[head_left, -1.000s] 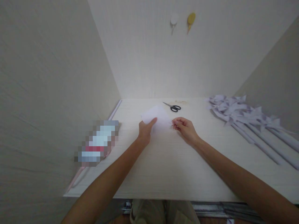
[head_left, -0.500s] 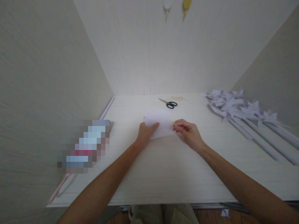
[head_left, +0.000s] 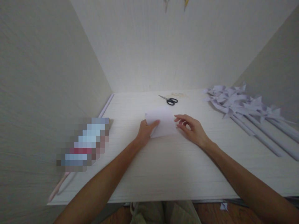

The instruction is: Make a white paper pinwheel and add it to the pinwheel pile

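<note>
The left hand [head_left: 144, 132] is clamping the white paper [head_left: 166, 123], thumb lying across the top face, fingers hiding underneath, and that sheet is showing just on the near side of the black-handled scissors [head_left: 168, 99]! Now the right hand [head_left: 192, 128], on the near side of the scissors and off to their right: thumb and forefinger are standing apart, curving toward the sheet's edge, and whether a fingertip is touching it, I cannot tell. The scissors are lying on the white tabletop [head_left: 163, 174], blades pointing left, a yellowish mark [head_left: 178, 94] showing just beyond their handles. Well to the right of the scissors, paper pinwheels [head_left: 233, 102] are crowding into a heap, rolled sticks [head_left: 263, 133] running out away from the scissors. Well to the scissors' left, a pixelated item [head_left: 86, 143] is lying along the side wall [head_left: 46, 77], too blocky to name, a pale rod [head_left: 106, 105] extending beyond it. High above the scissors, two narrow tips [head_left: 166, 5] are poking into view at the back wall [head_left: 140, 53]; far on their near side, past the tabletop, a small scrap [head_left: 223, 206] is lying on the wooden floor [head_left: 210, 214].
</note>
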Tool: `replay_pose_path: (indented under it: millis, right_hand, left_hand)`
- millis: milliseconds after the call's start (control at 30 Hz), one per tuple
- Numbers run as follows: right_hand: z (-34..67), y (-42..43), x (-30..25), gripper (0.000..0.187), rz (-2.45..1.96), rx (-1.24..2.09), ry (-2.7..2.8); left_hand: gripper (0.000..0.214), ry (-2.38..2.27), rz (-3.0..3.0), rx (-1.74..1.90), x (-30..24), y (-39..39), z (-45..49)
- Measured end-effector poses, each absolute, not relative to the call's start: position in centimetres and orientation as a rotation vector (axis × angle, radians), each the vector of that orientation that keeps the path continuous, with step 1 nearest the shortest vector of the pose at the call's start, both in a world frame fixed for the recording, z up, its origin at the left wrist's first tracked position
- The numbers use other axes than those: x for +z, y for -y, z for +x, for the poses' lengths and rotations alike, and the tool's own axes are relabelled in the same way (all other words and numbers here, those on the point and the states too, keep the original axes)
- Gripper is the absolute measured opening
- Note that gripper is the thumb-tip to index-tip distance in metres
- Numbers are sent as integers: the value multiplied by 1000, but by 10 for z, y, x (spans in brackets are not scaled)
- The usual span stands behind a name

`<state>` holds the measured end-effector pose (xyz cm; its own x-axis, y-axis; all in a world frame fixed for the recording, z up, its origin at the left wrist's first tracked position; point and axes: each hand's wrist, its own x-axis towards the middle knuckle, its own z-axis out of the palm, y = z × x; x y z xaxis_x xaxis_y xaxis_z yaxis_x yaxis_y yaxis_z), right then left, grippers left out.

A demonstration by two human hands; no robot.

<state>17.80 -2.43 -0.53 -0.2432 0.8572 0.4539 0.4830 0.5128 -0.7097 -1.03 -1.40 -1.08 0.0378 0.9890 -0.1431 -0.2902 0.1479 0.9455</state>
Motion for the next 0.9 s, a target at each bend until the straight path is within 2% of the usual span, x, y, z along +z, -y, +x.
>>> replay_pose_path:
  millis: [67, 267, 433, 667, 900]
  right_hand:
    - [180, 25, -1, 30, -1043, 617, 1926]
    - [183, 27, 2, 13, -997, 838, 1934]
    - [178, 25, 0, 12, -969, 1003, 1847]
    - [169, 21, -4, 17, -1036, 899, 1864]
    - [165, 22, -5, 12, -1124, 844, 1832]
  left_hand:
    - [31, -1052, 931, 1160, -10, 15, -11]
    - [32, -1160, 1186, 1030, -13, 17, -14]
    - [28, -1226, 1279, 982, -11, 19, -12]
    - [28, -1225, 1301, 963, -7, 23, -8]
    - [23, -1094, 1175, 976, -13, 23, -5]
